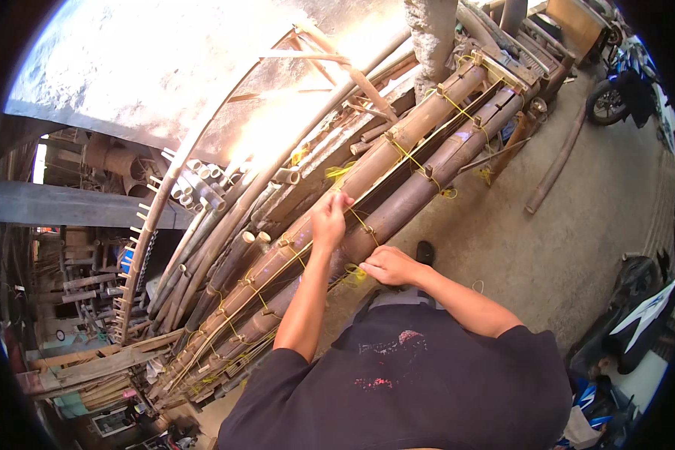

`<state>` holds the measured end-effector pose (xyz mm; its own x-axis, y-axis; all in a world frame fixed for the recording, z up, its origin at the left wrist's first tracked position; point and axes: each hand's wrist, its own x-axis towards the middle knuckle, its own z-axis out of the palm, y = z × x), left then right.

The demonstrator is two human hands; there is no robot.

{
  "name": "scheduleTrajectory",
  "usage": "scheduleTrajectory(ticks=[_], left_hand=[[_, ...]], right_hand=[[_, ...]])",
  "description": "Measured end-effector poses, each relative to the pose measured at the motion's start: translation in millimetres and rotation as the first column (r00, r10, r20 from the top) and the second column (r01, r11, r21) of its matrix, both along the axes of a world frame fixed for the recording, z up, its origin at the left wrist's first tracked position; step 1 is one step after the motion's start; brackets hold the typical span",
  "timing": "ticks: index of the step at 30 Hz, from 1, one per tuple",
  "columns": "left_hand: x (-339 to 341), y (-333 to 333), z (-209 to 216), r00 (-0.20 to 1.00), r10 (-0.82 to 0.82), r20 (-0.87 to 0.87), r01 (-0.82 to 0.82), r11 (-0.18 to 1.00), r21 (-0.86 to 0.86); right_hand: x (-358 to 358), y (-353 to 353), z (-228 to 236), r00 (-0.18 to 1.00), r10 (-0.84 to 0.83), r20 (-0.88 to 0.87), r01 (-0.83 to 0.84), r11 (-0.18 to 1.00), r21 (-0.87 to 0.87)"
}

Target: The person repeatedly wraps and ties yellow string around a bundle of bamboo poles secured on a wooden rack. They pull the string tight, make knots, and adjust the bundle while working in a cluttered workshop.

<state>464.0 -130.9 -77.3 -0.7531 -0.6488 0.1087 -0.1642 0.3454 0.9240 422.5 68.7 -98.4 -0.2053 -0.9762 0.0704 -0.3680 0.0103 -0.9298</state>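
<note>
Two long, thick brown bamboo poles, a far pole (427, 120) and a near pole (397, 213), lie side by side diagonally before me. Short pegs and yellow cord lashings cross them at intervals. My left hand (328, 221) is closed over the far pole, pinching the yellow cord (364, 223), which runs across the gap toward my other hand. Beside the near pole's close edge, my right hand (387, 265) is closed on the cord too. A loose yellow tangle (355, 274) hangs by its fingertips. My fingers hide exactly how the cord is gripped.
Stacked bamboo poles (225, 217) fill the left beyond the work. A curved bamboo piece with pegs (154, 214) rises there. A concrete post (432, 45) stands beyond the far pole. On the floor to the right lie a loose pole (559, 161) and a motorbike wheel (609, 103).
</note>
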Motion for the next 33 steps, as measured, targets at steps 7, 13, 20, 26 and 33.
scheduleTrajectory(ticks=[7, 13, 20, 26, 33], left_hand=[[-51, -97, -50, 0.937, 0.318, 0.142, -0.246, 0.893, -0.376], [-48, -111, -27, 0.863, 0.349, 0.365, -0.089, 0.816, -0.571], [15, -143, -29, 0.857, 0.214, 0.469, 0.064, 0.858, -0.509], [155, -99, 34, 0.825, -0.041, 0.564, 0.254, 0.918, -0.305], [191, -80, -75, 0.987, 0.101, 0.121, -0.038, 0.897, -0.440]], right_hand=[[18, -7, 18, 0.885, 0.087, -0.457, -0.062, 0.996, 0.069], [107, -26, 21, 0.993, 0.114, 0.010, -0.113, 0.993, -0.016], [203, -60, -3, 0.981, 0.090, 0.173, -0.094, 0.995, 0.014], [174, -71, -10, -0.337, -0.151, 0.929, 0.594, 0.732, 0.334], [151, -219, 81, 0.974, -0.037, 0.223, 0.092, 0.966, -0.241]])
